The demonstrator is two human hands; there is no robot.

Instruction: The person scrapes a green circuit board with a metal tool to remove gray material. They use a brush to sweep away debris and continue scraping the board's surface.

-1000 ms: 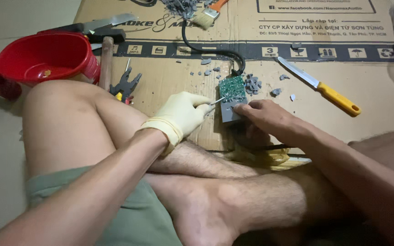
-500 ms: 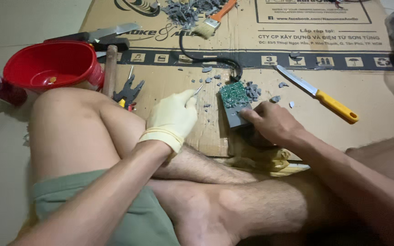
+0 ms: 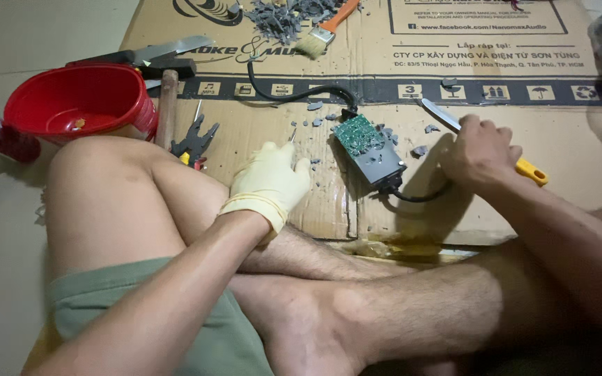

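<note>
My left hand (image 3: 269, 182), in a cream rubber glove, rests on the cardboard and grips a thin metal tool (image 3: 292, 134) whose tip pokes up past the fingers. To its right lies a grey power adapter (image 3: 374, 153) with its green circuit board exposed and a black cable at each end. Neither hand touches it. My bare right hand (image 3: 481, 153) is closed over the yellow-handled knife (image 3: 531, 170) to the right of the adapter. The knife's blade points up and left past my knuckles.
A red plastic bowl (image 3: 78, 104) stands at the left by my knee. Pliers (image 3: 193, 143), a hammer (image 3: 167, 97) and a large blade lie next to it. A paintbrush (image 3: 322, 31) and a heap of grey fragments sit at the top of the flattened cardboard (image 3: 566, 139). My crossed legs fill the foreground.
Both hands have left the adapter. The left drew back to the left with the thin tool. The right moved right and closed on the yellow-handled knife.
</note>
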